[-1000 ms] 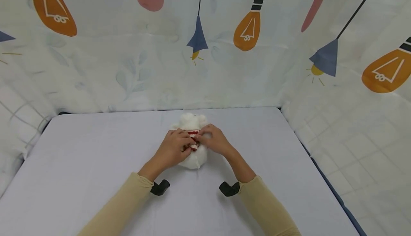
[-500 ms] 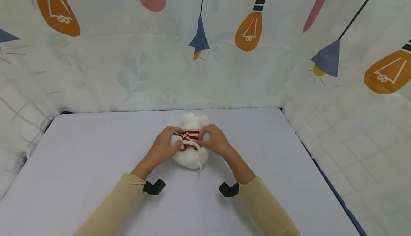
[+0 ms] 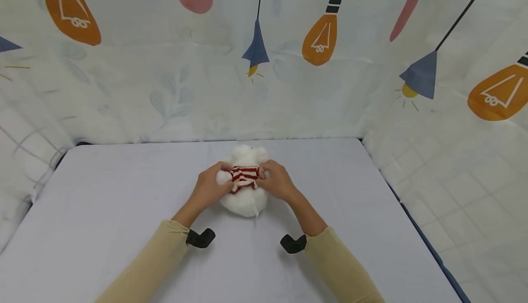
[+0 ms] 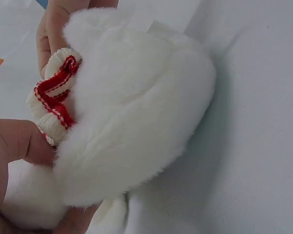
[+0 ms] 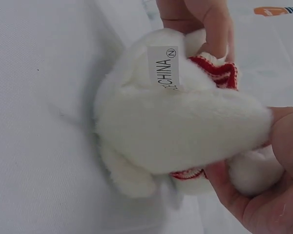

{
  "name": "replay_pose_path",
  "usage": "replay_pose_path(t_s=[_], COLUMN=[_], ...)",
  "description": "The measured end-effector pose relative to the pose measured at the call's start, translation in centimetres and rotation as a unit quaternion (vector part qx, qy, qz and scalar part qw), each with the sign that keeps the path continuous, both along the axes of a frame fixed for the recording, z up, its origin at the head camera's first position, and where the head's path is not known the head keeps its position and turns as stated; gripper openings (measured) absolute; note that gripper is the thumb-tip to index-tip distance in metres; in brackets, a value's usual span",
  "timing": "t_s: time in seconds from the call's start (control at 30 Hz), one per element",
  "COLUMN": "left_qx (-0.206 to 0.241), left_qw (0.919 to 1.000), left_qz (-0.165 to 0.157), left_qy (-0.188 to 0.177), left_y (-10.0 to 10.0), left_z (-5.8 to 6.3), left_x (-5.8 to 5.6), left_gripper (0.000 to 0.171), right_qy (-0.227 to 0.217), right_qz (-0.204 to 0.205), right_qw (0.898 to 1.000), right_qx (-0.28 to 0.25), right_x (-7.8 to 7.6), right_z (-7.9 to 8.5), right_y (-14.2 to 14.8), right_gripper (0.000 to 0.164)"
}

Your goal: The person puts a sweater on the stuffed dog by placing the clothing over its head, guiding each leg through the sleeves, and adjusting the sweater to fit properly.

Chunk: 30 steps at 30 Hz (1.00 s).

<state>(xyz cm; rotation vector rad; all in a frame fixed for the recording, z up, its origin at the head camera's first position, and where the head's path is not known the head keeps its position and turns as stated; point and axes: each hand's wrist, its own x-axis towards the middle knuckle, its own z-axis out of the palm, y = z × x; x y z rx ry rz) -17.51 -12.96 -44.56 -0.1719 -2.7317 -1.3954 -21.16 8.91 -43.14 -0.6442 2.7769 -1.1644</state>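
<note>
Item 1, change logged. A second ago the left grip [image 3: 209, 186] lay across the striped garment [image 3: 245, 173] and hid much of it; half a second ago it had drawn out to the left edge, with the stripes pulled askew. Now it stays at that edge and the stripes run nearly level. The right grip [image 3: 277, 182] has barely shifted. For the work in hand, I judge this as the knit being squared up on the body: more even than it was, though the lower edge remains rumpled.

Item 2, grips. Left: clasped on the plush toy [image 3: 244, 204] at its left side, thumb and fingers about the stubby arm, tips reaching the garment's edge. Right: same arrangement, mirrored. Whether either pinches the knit itself I cannot tell.

Item 3, location. Plush toy on the white-covered bench [image 3: 123, 229], toward the far edge, between both hands, its head away from the person.

Item 4, appearance. White, short-piled, full and rounded in the body, with rounded ears. Garment in red and off-white bands, ribbed, bunched into folds where my left wrist feed catches it. Sewn label [image 5: 163, 68] at the lower body, printed "CHINA" with a circled N; the remaining lettering is partly hidden.
</note>
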Motion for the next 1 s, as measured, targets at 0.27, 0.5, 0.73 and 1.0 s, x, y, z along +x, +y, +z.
replay_pose_path(t_s=[0.27,0.5,0.73,1.0], left_qx=[-0.023,0.007,-0.008,-0.035], left_qw=[0.9972,0.9954,0.9947,0.9915], left_qz=[0.043,-0.003,0.010,-0.037], left_qy=[0.056,0.096,0.102,0.120], left_y=[0.0,-0.1,0.6,0.6], left_z=[0.0,-0.2,-0.3,0.2], left_x=[-0.5,-0.7,-1.1,-1.1], left_gripper=[0.019,0.018,0.018,0.015], right_qy=[-0.020,-0.099,-0.069,-0.058], right_qz=[0.052,-0.012,-0.033,0.005], right_qw=[0.998,0.993,0.996,0.998], right_qx=[-0.043,-0.068,-0.039,-0.033], right_x=[-0.1,0.4,0.2,-0.3], right_z=[0.2,0.4,0.4,0.0], right_y=[0.0,-0.5,-0.9,-0.3], right_gripper=[0.020,0.011,0.015,0.010])
